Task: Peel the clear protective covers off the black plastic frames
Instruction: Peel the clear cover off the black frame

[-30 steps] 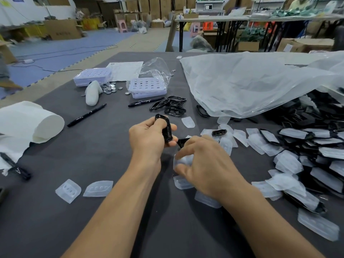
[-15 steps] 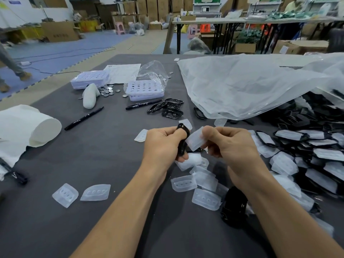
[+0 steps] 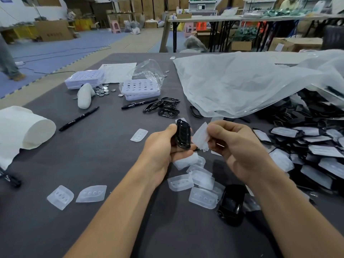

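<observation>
My left hand (image 3: 162, 146) grips a black plastic frame (image 3: 183, 135) upright above the middle of the grey table (image 3: 93, 149). My right hand (image 3: 234, 144) pinches a clear cover (image 3: 200, 136) just right of the frame; whether it still touches the frame is unclear. Several loose clear covers (image 3: 193, 180) lie under my hands. A heap of covered black frames (image 3: 312, 146) fills the right side. A few bare black frames (image 3: 165, 108) lie further back.
A large clear plastic bag (image 3: 251, 84) drapes over the right back. Two black markers (image 3: 79, 118), lilac trays (image 3: 142, 89), coins (image 3: 103, 89), a white paper roll (image 3: 26, 127) and a black object (image 3: 231, 203) near my right forearm lie around. Two covers (image 3: 76, 195) lie front left.
My right hand came up from the table and pulled a clear cover away from the frame in my left hand. The frame now stands more upright, and the gap to the cover has widened.
</observation>
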